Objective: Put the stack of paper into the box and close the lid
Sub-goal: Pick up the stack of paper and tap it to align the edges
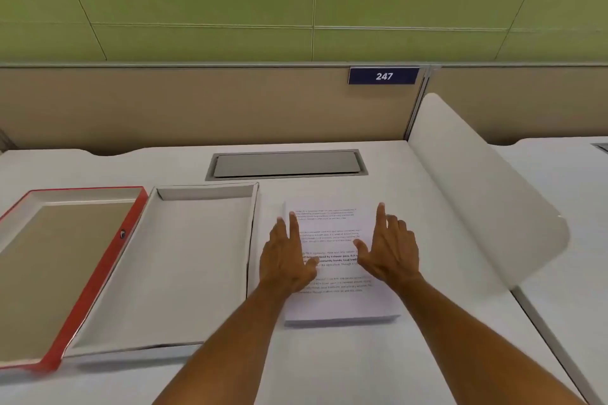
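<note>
A stack of printed white paper (335, 304) lies on the white desk, right of centre. My left hand (288, 256) is spread over the stack's left side, fingers apart. My right hand (390, 248) is spread over its right side, fingers apart too. Neither hand holds anything. Just left of the stack sits the shallow white box (194, 194), uncovered and with nothing inside. Its red-edged lid (98, 276) lies upside down at the far left, touching the box.
A grey cable hatch (286, 164) is set into the desk behind the box and paper. A curved white divider panel (477, 181) stands at the right. A beige partition with a "247" sign (384, 76) closes the back.
</note>
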Available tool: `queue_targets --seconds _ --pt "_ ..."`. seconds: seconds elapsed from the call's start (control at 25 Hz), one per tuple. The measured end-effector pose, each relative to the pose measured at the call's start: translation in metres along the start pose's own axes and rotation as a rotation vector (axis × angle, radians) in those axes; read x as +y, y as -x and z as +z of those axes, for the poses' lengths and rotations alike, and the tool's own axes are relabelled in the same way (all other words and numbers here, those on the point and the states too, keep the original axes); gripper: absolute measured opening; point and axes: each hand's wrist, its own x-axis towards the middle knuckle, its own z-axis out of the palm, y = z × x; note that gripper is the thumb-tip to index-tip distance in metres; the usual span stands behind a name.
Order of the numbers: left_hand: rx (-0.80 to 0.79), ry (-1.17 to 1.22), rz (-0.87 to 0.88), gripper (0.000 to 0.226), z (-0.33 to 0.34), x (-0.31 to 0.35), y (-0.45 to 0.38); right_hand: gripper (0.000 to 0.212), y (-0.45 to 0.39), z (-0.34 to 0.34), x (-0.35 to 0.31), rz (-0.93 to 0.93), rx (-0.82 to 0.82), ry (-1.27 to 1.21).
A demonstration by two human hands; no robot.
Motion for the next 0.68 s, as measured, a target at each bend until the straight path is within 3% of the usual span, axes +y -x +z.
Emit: queue_targets --seconds 0.24,0.48,0.68 --pt "-0.085 0.184 -0.343 0.075 0.014 -0.002 -0.009 0.064 -0.017 0.020 0.012 0.296 -0.265 -0.338" --pt "-0.090 0.356 -0.565 0.060 0.007 0.007 -0.026 0.066 -0.040 0.028 0.017 0.434 -0.402 -0.570" --pt "-0.137 0.484 -0.636 0.050 0.000 0.001 -0.038 0.066 -0.054 0.030 0.023 0.483 -0.491 -0.743"
